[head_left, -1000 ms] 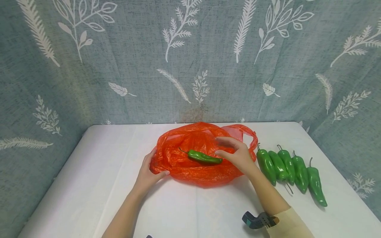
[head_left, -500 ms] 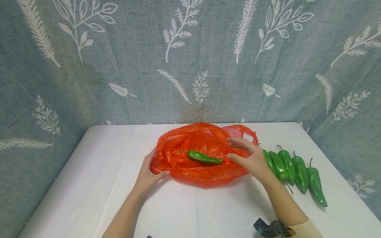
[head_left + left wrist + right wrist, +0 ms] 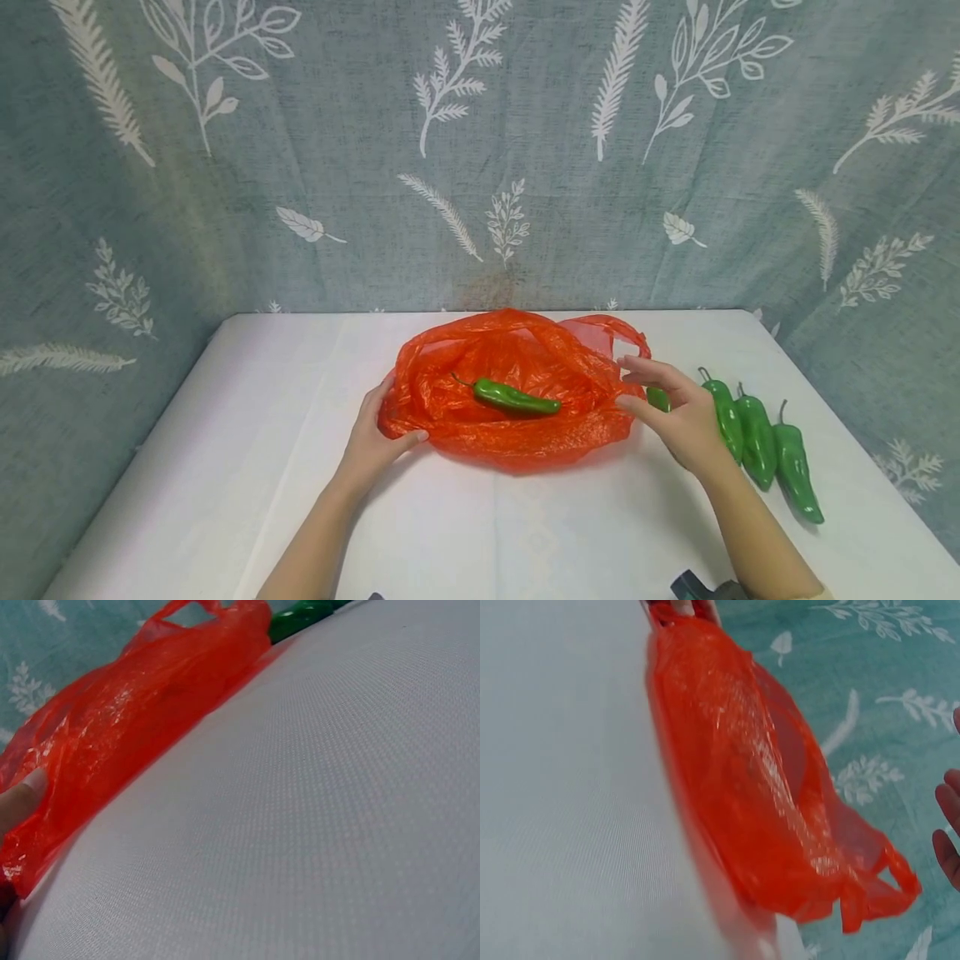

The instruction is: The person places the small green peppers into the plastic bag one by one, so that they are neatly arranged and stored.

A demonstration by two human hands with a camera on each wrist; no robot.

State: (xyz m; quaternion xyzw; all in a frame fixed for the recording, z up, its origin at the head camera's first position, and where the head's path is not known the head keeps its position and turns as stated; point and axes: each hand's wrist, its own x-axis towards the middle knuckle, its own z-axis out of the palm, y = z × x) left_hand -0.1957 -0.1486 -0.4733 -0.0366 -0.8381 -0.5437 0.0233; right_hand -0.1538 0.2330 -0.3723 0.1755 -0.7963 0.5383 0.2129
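An open red plastic bag lies on the white table, its mouth facing up. A green chili pepper rests inside it, its stem pointing left. My left hand holds the bag's left side, thumb at the front and fingers round the back. Over the right edge of the bag, my right hand hovers with relaxed fingers apart and nothing between them. Beyond it lie several more green chili peppers in a row, some partly hidden behind this hand. In the right wrist view, only fingertips show.
The bag's handle loop sticks out at the back right, near the right hand. A grey-green leaf-patterned cloth hangs behind and at both sides of the white table.
My right hand has moved right, from above the bag's opening to its right edge, now covering some peppers of the row. The left hand, bag and pepper inside have stayed put.
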